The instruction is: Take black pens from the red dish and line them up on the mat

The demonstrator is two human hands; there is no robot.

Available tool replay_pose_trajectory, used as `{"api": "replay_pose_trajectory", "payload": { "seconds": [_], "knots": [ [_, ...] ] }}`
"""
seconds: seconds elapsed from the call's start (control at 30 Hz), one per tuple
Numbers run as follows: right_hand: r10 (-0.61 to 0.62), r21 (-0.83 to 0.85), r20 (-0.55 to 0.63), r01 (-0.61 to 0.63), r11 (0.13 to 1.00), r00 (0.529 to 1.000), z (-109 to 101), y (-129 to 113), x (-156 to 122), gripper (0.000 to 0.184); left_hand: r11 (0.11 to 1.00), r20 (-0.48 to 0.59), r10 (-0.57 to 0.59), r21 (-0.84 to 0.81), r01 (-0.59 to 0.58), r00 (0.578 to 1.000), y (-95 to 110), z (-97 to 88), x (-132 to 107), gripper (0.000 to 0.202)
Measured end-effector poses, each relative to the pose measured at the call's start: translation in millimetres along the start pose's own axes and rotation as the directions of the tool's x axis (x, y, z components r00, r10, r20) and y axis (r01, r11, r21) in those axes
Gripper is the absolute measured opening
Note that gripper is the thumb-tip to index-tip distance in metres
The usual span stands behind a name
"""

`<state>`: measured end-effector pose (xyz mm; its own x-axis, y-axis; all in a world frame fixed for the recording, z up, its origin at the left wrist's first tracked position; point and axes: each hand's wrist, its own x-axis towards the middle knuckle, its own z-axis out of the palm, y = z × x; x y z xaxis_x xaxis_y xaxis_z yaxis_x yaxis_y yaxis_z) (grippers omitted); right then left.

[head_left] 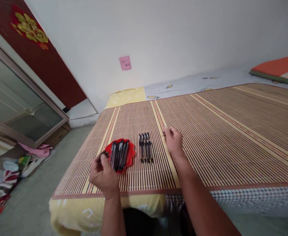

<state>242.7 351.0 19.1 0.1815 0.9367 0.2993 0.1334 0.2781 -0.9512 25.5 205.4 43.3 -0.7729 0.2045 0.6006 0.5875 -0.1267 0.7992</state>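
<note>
A red dish on the bamboo mat holds several dark pens. To its right, several more pens lie side by side on the mat. My left hand is curled beside the dish's left edge, pinching a small dark thing I cannot make out. My right hand hovers just right of the pen row, its fingers bunched together on something small and pale.
The mat covers a bed with a yellow sheet against a white wall bearing a pink note. An orange cushion lies far right. Clothes litter the floor at left, below a glass door.
</note>
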Motion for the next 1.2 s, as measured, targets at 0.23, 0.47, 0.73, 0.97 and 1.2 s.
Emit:
{"api": "replay_pose_trajectory", "payload": {
  "seconds": [0.23,0.47,0.73,0.97,1.2],
  "knots": [
    [0.309,0.561,-0.251,-0.122,0.819,0.917,-1.8,8.5,11.1,0.034,0.992,0.036,-0.082,0.102,0.078,0.996,-24.5,-10.6,10.4,0.026],
    [0.398,0.664,-0.167,-0.195,0.721,0.902,-7.2,4.8,5.2,0.034,0.886,0.44,0.131,0.35,-0.304,0.889,-35.8,0.3,-7.6,0.021],
    [0.423,0.687,-0.133,-0.224,0.691,0.896,-6.3,2.0,9.3,0.035,0.757,0.57,-0.06,0.561,-0.335,0.82,-33.3,13.8,-9.3,0.019],
    [0.41,0.714,-0.105,-0.218,0.665,0.906,-14.2,8.8,15.6,0.039,0.656,0.582,-0.175,0.67,-0.347,0.794,-25.0,19.0,-10.0,0.02],
    [0.464,0.744,-0.032,-0.289,0.602,0.885,-11.5,5.2,14.7,0.038,0.606,0.573,-0.215,0.713,-0.352,0.791,-18.4,24.8,-15.5,0.02]
  ]
}}
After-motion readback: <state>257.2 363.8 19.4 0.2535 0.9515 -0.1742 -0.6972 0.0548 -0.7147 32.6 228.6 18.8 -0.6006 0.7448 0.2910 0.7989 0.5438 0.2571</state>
